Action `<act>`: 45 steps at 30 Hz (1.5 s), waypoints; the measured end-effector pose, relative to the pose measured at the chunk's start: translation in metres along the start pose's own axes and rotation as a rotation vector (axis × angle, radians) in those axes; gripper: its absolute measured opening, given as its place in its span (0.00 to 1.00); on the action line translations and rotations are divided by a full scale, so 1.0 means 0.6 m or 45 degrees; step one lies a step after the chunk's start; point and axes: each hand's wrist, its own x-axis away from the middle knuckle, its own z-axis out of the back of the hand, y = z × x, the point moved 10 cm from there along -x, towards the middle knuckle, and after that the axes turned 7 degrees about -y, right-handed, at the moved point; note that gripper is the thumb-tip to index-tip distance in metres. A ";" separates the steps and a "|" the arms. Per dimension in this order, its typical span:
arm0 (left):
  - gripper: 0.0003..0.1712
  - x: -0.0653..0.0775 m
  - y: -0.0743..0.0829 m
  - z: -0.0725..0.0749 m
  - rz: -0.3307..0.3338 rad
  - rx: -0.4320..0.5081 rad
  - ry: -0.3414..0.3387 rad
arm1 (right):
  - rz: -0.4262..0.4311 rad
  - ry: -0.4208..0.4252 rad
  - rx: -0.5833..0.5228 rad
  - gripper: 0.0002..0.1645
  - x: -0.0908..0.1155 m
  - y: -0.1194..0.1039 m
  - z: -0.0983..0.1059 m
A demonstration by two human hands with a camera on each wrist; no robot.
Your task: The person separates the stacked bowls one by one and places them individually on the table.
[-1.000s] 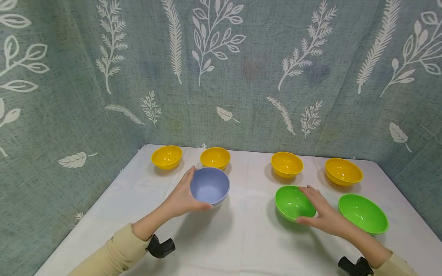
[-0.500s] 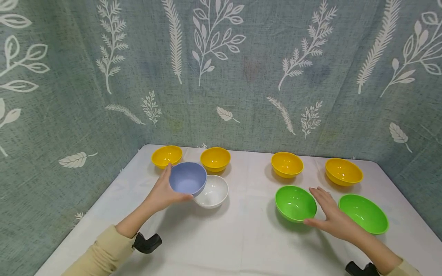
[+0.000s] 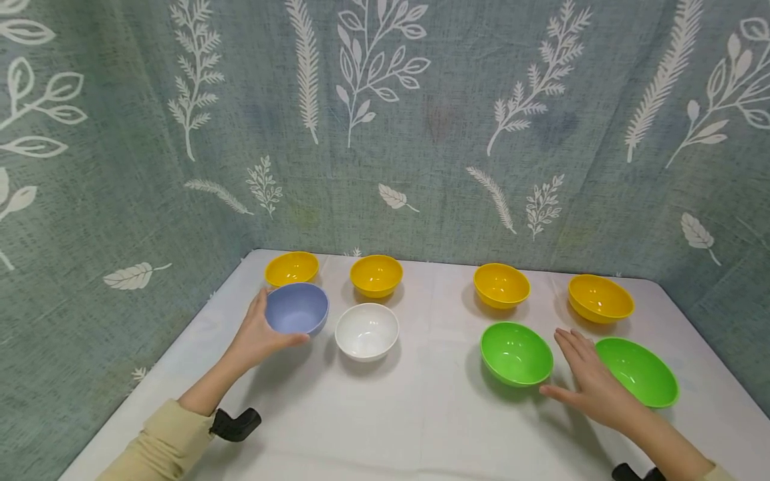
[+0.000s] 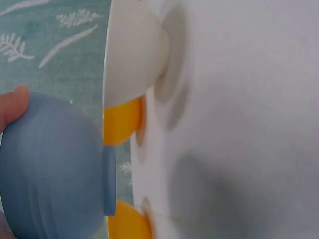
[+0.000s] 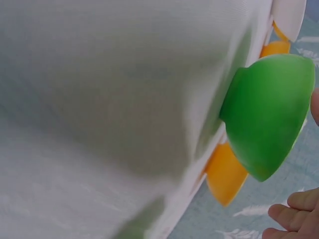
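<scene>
My left hand (image 3: 259,339) grips a blue bowl (image 3: 297,308) by its sides, thumb near and fingers far. The bowl hangs above the table; in the left wrist view the blue bowl (image 4: 55,169) shows its foot clear of the cloth. To its right stands a white bowl (image 3: 367,332). My right hand (image 3: 592,384), fingers spread and holding nothing, hovers between two green bowls. The left green bowl (image 3: 516,354) lies just beyond its fingertips, and the right green bowl (image 3: 639,371) is partly hidden behind the hand.
Along the back stand yellow bowls: one far left (image 3: 291,268), partly behind the blue one, a second yellow bowl (image 3: 376,276), a third yellow bowl (image 3: 501,285) and a far-right yellow bowl (image 3: 599,298). A patterned curtain (image 3: 445,133) borders the white-covered table (image 3: 433,414).
My left hand has carried the blue bowl leftward, uncovering the white bowl. My right hand has drawn away from the left green bowl, moving right.
</scene>
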 end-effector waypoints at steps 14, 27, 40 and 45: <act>0.75 -0.018 -0.078 0.003 0.071 0.041 0.005 | 0.068 0.098 0.233 0.58 0.009 0.004 0.002; 0.76 -0.014 -0.118 0.006 0.137 0.041 -0.007 | -0.027 0.019 0.222 0.59 0.007 0.019 -0.009; 0.75 -0.019 -0.134 0.010 0.121 0.029 0.018 | -0.051 0.002 0.205 0.59 0.006 0.024 -0.010; 0.75 -0.024 -0.138 0.010 0.100 0.013 0.008 | -0.052 -0.003 0.183 0.59 0.004 0.024 -0.011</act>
